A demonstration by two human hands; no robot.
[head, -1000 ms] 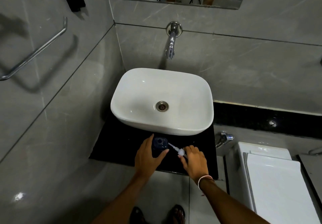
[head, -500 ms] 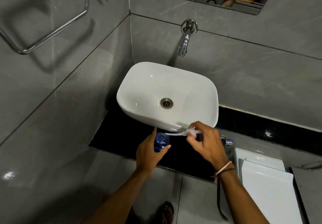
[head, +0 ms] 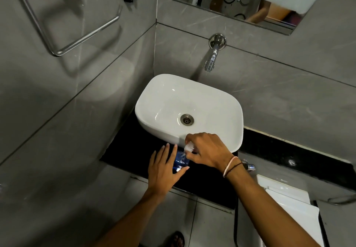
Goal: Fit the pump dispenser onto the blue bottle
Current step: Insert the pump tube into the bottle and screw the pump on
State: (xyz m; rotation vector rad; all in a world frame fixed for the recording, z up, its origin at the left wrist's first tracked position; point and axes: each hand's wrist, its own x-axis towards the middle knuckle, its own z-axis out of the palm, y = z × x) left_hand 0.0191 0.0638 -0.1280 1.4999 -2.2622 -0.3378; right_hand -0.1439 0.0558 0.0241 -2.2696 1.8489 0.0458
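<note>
The blue bottle (head: 181, 161) stands on the black counter (head: 123, 150) just in front of the white basin. My left hand (head: 163, 168) wraps its left side, fingers stretched along it and thumb on the near side. Directly above the bottle's mouth, my right hand (head: 207, 150) pinches the white pump dispenser (head: 189, 147). The pump's tube points down into the bottle's top, though its lower end is blurred. My right fingers hide most of the pump head.
The white basin (head: 227, 137) sits just behind my hands, with a wall tap (head: 212, 58) above it. A towel rail (head: 77, 41) hangs on the left wall. A small chrome tap (head: 249, 166) and a white toilet cistern (head: 292, 208) lie to the right.
My right hand lifted the pump from the counter, swung its tube from sideways to pointing down, and brought it over the bottle's mouth. My left hand stayed on the bottle.
</note>
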